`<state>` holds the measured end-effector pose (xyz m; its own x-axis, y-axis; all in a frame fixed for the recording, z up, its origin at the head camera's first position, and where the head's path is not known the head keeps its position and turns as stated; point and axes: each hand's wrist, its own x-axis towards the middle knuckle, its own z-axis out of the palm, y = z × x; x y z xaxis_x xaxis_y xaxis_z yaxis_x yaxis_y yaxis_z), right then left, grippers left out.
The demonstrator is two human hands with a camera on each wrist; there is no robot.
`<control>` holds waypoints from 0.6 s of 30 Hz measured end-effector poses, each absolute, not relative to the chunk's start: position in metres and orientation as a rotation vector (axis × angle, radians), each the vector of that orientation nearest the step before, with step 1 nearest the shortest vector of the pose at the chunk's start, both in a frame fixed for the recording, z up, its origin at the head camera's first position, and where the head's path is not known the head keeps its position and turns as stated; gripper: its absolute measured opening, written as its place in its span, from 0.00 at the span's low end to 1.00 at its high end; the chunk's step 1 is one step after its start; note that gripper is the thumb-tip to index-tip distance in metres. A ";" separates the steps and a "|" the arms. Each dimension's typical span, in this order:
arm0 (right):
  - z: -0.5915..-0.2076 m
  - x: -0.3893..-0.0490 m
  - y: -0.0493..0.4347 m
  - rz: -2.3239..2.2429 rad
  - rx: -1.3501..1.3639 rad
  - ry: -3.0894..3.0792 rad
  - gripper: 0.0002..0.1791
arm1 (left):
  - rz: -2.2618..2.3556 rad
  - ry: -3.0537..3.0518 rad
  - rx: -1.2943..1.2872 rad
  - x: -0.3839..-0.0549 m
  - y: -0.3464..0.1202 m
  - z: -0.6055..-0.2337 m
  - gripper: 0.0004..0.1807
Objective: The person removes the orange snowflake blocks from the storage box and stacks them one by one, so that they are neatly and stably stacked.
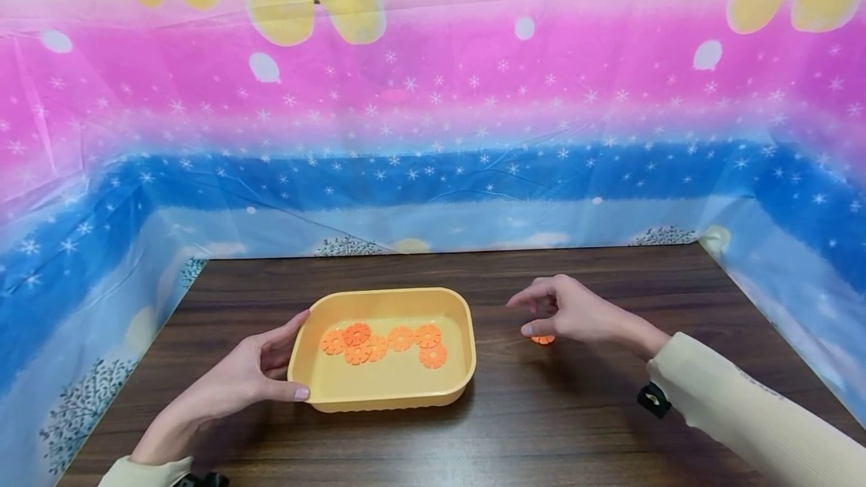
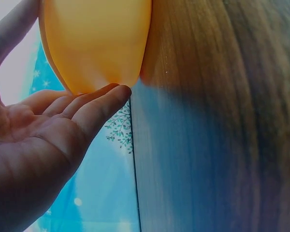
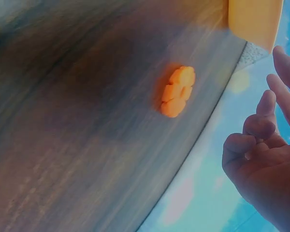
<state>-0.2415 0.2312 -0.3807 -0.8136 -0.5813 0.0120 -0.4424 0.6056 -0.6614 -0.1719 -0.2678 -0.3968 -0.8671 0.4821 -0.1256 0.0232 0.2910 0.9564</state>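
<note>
Orange notched disc [image 3: 178, 92], flower-like; yellow tray [image 1: 352, 386], rounded corners

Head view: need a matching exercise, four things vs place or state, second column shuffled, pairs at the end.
Things
1. Left hand
2. Right hand
3. Lone orange flower-shaped disc
4. Group of orange flower-shaped discs

Place or state
A. Fingers parted, holding nothing
B. Inside the yellow rounded-rectangular tray
C. Gripping the tray's left end
D. On the dark wood-grain table, outside the tray

Pairs: 1-C, 2-A, 3-D, 4-B
</note>
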 end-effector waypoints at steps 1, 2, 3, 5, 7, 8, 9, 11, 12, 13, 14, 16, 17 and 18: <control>-0.380 -0.242 0.229 -1.002 -0.852 2.623 0.21 | 1.600 2.176 0.453 -0.172 -0.268 -0.397 0.62; -0.379 -0.242 0.227 -1.007 -0.857 2.616 0.21 | 1.598 2.178 0.449 -0.172 -0.268 -0.397 0.62; -0.377 -0.242 0.225 -1.011 -0.864 2.609 0.21 | 1.597 2.179 0.447 -0.172 -0.268 -0.397 0.62; -0.376 -0.242 0.221 -1.026 -0.879 2.595 0.21 | 1.597 2.180 0.440 -0.173 -0.268 -0.397 0.62; -0.375 -0.243 0.215 -1.045 -0.888 2.577 0.21 | 1.596 2.183 0.431 -0.173 -0.268 -0.398 0.62; -0.374 -0.243 0.213 -1.051 -0.895 2.569 0.20 | 1.596 2.183 0.427 -0.172 -0.268 -0.398 0.62; -0.373 -0.243 0.210 -1.057 -0.896 2.561 0.20 | 1.596 2.185 0.422 -0.172 -0.268 -0.398 0.62; -0.372 -0.243 0.204 -1.065 -0.900 2.545 0.19 | 1.595 2.189 0.412 -0.172 -0.268 -0.398 0.62; -0.371 -0.244 0.201 -1.071 -0.911 2.536 0.19 | 1.595 2.189 0.413 -0.172 -0.268 -0.398 0.62; -0.371 -0.244 0.199 -1.070 -0.926 2.531 0.19 | 1.595 2.189 0.414 -0.172 -0.268 -0.398 0.62; -0.370 -0.245 0.196 -1.072 -0.945 2.522 0.19 | 1.596 2.186 0.417 -0.172 -0.268 -0.397 0.62; -0.369 -0.246 0.190 -1.071 -0.981 2.509 0.19 | 1.595 2.185 0.425 -0.172 -0.268 -0.397 0.62; -0.369 -0.246 0.187 -1.071 -1.003 2.502 0.20 | 1.594 2.184 0.431 -0.173 -0.268 -0.397 0.62; -0.368 -0.246 0.184 -1.066 -1.021 2.499 0.20 | 1.593 2.184 0.433 -0.173 -0.269 -0.397 0.62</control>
<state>-0.2464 0.1837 -0.3683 -0.7277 -0.6840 0.0509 -0.5102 0.4903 -0.7066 -0.1727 -0.2688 -0.3973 -0.8716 0.4708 -0.1369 0.0133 0.3018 0.9533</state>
